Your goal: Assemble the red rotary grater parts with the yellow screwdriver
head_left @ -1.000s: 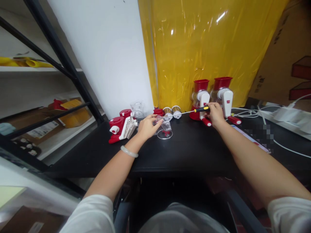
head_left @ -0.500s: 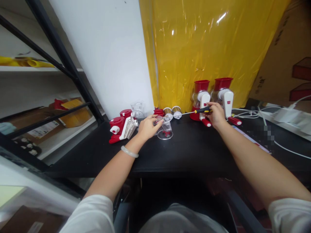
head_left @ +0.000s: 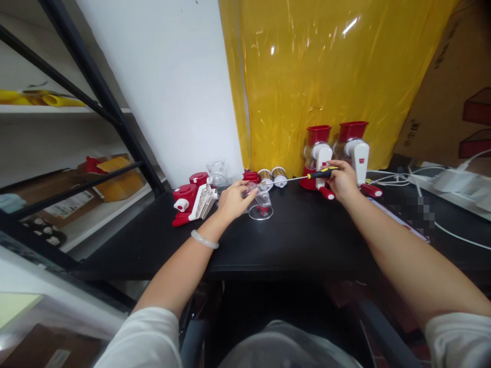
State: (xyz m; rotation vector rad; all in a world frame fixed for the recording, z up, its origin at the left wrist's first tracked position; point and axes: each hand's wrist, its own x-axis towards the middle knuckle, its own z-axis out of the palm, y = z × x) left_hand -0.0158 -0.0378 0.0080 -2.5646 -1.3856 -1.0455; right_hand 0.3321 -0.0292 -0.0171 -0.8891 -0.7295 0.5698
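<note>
My left hand (head_left: 235,200) is closed around a clear plastic housing (head_left: 261,210) that lies on the black table, with a red part showing through its round rim. A screwdriver (head_left: 321,173) with a black and yellow handle is in my right hand (head_left: 342,181), my fingers pinching the handle. Its long thin shaft points left, almost level, with the tip at the housing by my left fingers; exactly what the tip meets is too small to tell. Just behind the shaft stand two grater drums (head_left: 279,177) with white rims.
Two assembled red and white rotary graters (head_left: 317,153) stand behind my right hand. Red bases and a white crank piece (head_left: 203,201) lie left of my left hand, near another clear housing (head_left: 217,171). At right are a phone (head_left: 401,221), white cables and a power strip (head_left: 452,181).
My right fingers shift slightly on the screwdriver handle, and the handle appears turned a little. My left hand and the clear housing stay in place.
</note>
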